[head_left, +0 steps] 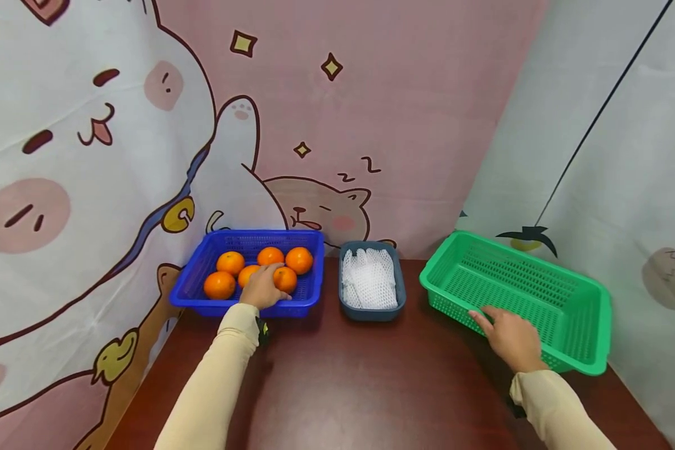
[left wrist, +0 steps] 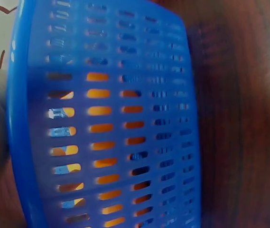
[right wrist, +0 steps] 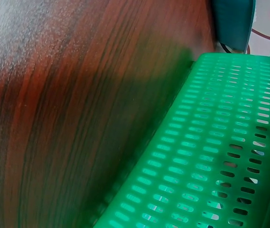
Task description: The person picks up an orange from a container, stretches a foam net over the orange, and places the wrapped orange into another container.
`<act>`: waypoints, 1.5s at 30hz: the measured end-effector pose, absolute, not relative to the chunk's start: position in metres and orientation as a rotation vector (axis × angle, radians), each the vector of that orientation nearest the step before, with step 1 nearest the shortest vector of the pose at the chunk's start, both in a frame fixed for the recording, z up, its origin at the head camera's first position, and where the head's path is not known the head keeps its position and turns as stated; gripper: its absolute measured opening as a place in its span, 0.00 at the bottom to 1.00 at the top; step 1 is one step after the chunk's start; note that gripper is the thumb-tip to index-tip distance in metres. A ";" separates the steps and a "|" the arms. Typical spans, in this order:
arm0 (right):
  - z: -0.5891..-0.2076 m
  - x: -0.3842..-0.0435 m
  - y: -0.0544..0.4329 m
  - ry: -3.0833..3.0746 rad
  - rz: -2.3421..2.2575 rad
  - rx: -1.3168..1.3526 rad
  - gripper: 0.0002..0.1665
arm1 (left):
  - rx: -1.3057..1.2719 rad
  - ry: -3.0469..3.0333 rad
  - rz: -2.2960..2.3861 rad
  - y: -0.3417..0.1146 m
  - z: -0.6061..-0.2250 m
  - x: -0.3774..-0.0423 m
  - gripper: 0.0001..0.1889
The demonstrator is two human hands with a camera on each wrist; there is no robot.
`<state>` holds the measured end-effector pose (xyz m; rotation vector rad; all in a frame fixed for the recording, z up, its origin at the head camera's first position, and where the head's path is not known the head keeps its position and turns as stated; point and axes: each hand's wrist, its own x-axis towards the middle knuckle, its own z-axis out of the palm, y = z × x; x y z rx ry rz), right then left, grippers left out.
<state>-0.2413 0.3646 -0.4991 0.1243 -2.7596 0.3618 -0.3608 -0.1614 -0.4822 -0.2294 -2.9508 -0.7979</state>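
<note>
In the head view, several oranges [head_left: 219, 285] lie in a blue perforated basket [head_left: 247, 310] at the left. My left hand [head_left: 262, 287] reaches over its front rim, the fingers and thumb round an orange [head_left: 285, 280] at the right side of the group. Through the slots of the blue basket wall [left wrist: 111, 104], orange skin shows in the left wrist view. At the right, my right hand [head_left: 513, 339] rests at the near rim of a green perforated basket [head_left: 587, 294], thumb and index finger apart. That basket holds nothing.
Between the two baskets stands a small dark blue-grey bin [head_left: 372, 314] with white mesh foam sleeves [head_left: 369, 278] inside. All three containers are on a dark reddish-brown wooden table [head_left: 365, 381]. A cartoon-printed cloth [head_left: 416, 125] hangs close behind them.
</note>
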 end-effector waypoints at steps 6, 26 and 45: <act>-0.500 -0.241 0.365 -2.781 0.361 0.115 0.33 | -0.238 -3.083 -0.798 -0.161 -0.484 -0.377 0.46; -0.500 -0.241 0.368 -2.773 0.339 0.109 0.32 | -0.263 -3.182 -0.706 -0.151 -0.490 -0.398 0.45; -0.497 -0.240 0.364 -2.807 0.343 0.072 0.32 | -0.275 -3.127 -0.746 -0.152 -0.505 -0.408 0.39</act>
